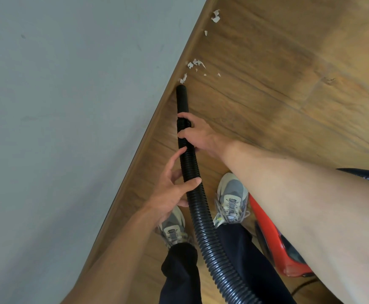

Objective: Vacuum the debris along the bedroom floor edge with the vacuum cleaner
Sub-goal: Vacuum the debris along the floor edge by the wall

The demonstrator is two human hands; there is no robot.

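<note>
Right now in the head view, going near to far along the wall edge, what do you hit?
left hand → right hand (both gripping the hose) → nozzle tip → nearest scraps → scrap cluster → lone scrap → farthest scraps

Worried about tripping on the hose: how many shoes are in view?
2. One grey-and-cream laced sneaker stands left of the black ribbed vacuum hose, near the grey wall; the other stands right of it, beside the red vacuum cleaner body. None seems hidden.

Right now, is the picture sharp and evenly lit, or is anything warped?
Head view: soft, even light, with a paler patch on the floor; debris and hose read sharp; the wide lens swells the right forearm at the frame edge.
</note>
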